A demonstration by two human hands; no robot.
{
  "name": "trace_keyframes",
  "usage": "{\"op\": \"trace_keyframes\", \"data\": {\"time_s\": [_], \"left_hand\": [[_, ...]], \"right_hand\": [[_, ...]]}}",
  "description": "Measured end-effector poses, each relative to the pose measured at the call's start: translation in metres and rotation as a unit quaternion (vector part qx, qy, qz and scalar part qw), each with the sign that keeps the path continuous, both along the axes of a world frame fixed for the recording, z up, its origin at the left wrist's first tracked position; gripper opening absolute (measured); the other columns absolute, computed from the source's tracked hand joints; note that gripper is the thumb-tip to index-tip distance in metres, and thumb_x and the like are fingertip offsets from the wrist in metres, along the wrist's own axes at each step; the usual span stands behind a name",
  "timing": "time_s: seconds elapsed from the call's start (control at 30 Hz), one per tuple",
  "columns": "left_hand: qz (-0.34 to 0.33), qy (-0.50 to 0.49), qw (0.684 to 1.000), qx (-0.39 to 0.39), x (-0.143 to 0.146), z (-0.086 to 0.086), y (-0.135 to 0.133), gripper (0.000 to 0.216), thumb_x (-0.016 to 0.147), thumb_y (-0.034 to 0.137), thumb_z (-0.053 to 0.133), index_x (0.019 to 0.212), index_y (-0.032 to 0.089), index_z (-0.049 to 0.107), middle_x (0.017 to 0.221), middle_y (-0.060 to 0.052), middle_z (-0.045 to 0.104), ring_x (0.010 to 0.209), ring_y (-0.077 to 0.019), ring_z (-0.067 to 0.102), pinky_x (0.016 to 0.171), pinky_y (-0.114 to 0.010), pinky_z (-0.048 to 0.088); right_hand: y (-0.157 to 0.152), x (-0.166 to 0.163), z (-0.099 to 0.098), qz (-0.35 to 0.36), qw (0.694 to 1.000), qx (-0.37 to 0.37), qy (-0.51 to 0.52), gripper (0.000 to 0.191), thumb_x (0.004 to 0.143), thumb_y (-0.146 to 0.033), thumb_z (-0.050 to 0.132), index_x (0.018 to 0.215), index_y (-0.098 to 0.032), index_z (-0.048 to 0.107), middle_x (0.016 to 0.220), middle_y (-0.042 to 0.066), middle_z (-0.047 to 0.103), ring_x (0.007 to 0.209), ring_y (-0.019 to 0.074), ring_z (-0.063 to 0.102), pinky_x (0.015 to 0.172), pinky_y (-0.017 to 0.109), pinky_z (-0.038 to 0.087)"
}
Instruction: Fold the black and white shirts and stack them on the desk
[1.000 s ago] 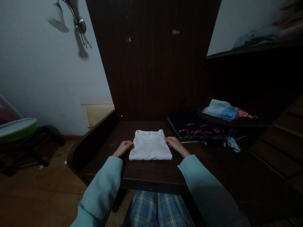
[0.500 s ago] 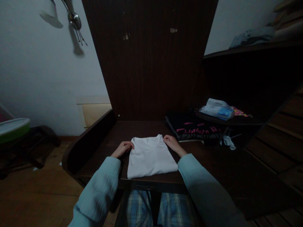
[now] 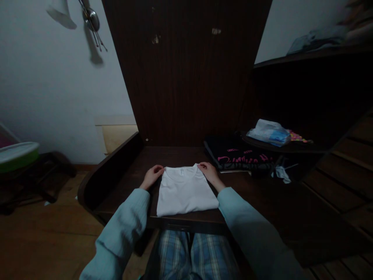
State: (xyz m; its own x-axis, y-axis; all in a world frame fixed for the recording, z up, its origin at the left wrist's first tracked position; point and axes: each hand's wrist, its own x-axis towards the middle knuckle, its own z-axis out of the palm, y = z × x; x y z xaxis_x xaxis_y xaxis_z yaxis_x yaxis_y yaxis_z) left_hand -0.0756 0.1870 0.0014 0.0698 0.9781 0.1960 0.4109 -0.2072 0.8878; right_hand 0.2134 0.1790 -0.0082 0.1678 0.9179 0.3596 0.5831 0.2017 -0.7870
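Observation:
A white T-shirt (image 3: 186, 192), folded into a compact shape, lies on the dark wooden desk (image 3: 125, 194) with its neckline away from me. At its far left corner, my left hand (image 3: 153, 175) pinches the fabric beside the collar. My right hand (image 3: 210, 173) has the far right corner between thumb and fingers. The shirt's lower fold rests near the desk's front edge, and its underside is hidden.
Right of the shirt lies a folded black garment (image 3: 241, 155) with pink lettering. Above it, a small shelf holds a white and blue plastic packet (image 3: 269, 133). A raised side panel (image 3: 110, 171) bounds the desk's left. A green-rimmed basin (image 3: 19, 157) stands far left.
Both hands have moved up along the shirt's sides to the corners of the neckline. The collar now lies straighter and flatter. The camera view has shifted slightly.

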Motion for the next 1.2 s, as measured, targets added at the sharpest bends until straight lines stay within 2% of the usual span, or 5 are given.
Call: {"op": "trace_keyframes", "data": {"time_s": [0.23, 0.47, 0.6, 1.0, 1.2], "left_hand": [[0.032, -0.023, 0.997, 0.064, 0.023, -0.001, 0.012, 0.019, 0.06, 0.035, 0.057, 0.065, 0.017, 0.056, 0.064, 0.0, 0.052, 0.06, -0.0122, 0.046, 0.057, -0.023, 0.036], [0.12, 0.113, 0.983, 0.076, 0.026, 0.005, 0.01, 0.022, 0.073, 0.032, 0.044, 0.056, 0.019, 0.047, 0.059, 0.001, 0.05, 0.059, -0.0129, 0.045, 0.056, -0.024, 0.031], [0.123, 0.134, 0.982, 0.047, 0.017, 0.006, 0.008, 0.026, 0.074, 0.03, 0.042, 0.052, 0.019, 0.046, 0.055, 0.001, 0.05, 0.058, -0.013, 0.046, 0.054, -0.024, 0.029], [0.029, -0.108, 0.993, -0.035, 0.017, 0.006, 0.008, 0.032, 0.053, 0.045, 0.067, 0.062, 0.015, 0.063, 0.067, -0.004, 0.065, 0.067, -0.0167, 0.056, 0.064, -0.026, 0.042], [0.012, -0.135, 0.99, -0.037, 0.019, 0.011, 0.002, 0.034, 0.05, 0.047, 0.071, 0.06, 0.016, 0.063, 0.066, -0.003, 0.064, 0.069, -0.0166, 0.057, 0.066, -0.026, 0.042]], "right_hand": [[0.003, -0.003, 0.006, -0.008, 0.996, 0.091, -0.01, 0.01, 0.068, -0.026, 0.056, 0.066, -0.018, 0.061, 0.077, 0.005, 0.061, 0.077, 0.0182, 0.057, 0.074, 0.031, 0.044], [0.004, -0.003, 0.002, 0.016, 0.995, 0.019, 0.093, 0.013, 0.067, -0.03, 0.056, 0.075, -0.019, 0.057, 0.063, -0.001, 0.059, 0.059, 0.0142, 0.055, 0.06, 0.027, 0.044], [0.005, -0.003, -0.002, 0.002, 0.992, 0.002, 0.124, 0.013, 0.062, -0.024, 0.059, 0.073, -0.02, 0.052, 0.06, -0.003, 0.057, 0.057, 0.0137, 0.055, 0.059, 0.027, 0.044], [-0.002, -0.001, 0.004, 0.032, 0.997, -0.005, 0.065, 0.006, 0.062, -0.024, 0.054, 0.06, -0.021, 0.049, 0.058, -0.003, 0.056, 0.057, 0.0139, 0.055, 0.056, 0.025, 0.043], [-0.004, -0.001, 0.005, 0.035, 0.998, -0.016, 0.058, 0.005, 0.061, -0.025, 0.054, 0.06, -0.021, 0.051, 0.057, -0.003, 0.057, 0.055, 0.0138, 0.055, 0.054, 0.024, 0.042]]}}
